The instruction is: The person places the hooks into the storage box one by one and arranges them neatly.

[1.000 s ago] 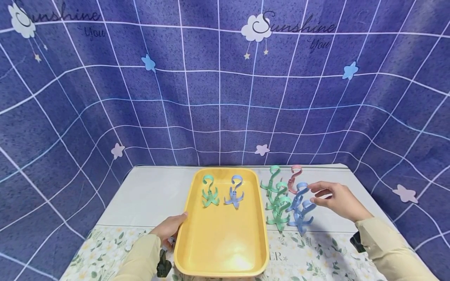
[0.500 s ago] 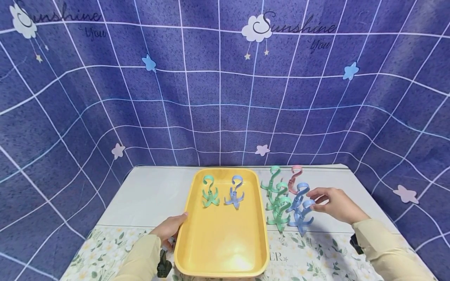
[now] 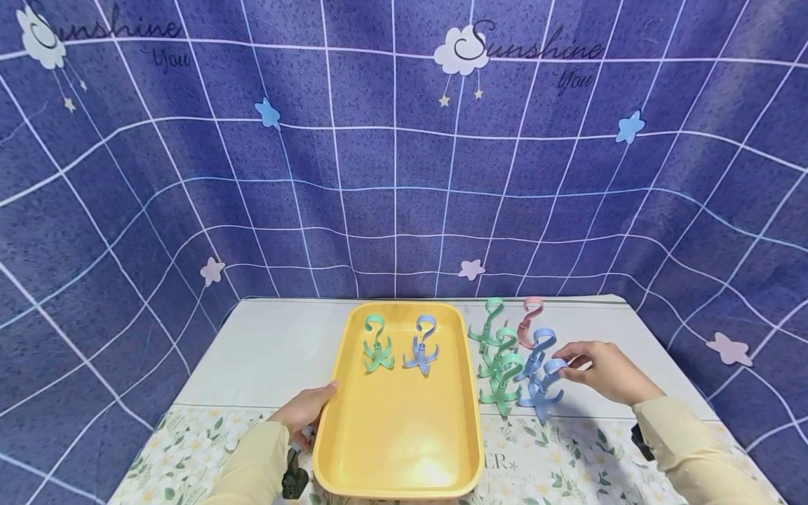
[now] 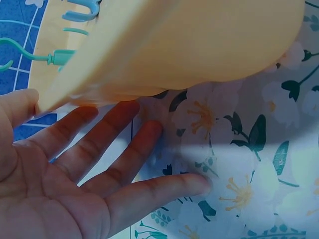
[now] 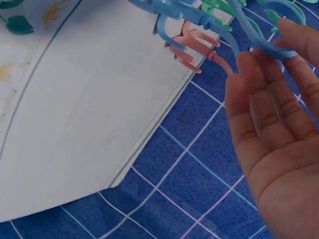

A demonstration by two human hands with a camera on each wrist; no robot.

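A yellow tray (image 3: 398,428) lies in the middle of the table with a green hook (image 3: 377,344) and a blue hook (image 3: 421,347) standing at its far end. My left hand (image 3: 323,394) rests flat against the tray's left rim, fingers straight; in the left wrist view the left hand (image 4: 89,174) lies palm-open beside the tray (image 4: 199,45). Right of the tray stands a cluster of hooks. My right hand (image 3: 564,365) pinches the top loop of the nearest blue hook (image 3: 540,391), whose loop (image 5: 259,47) sits between thumb and fingers.
The cluster holds several green hooks (image 3: 499,365), a pink hook (image 3: 529,319) at the back and a second blue hook (image 3: 538,347). A white and floral cloth (image 3: 265,351) covers the table. A blue grid backdrop (image 3: 391,175) hangs close behind.
My right hand dropped a little and drew its spread fingers together onto the nearest blue hook's loop. Left hand and tray have not moved.
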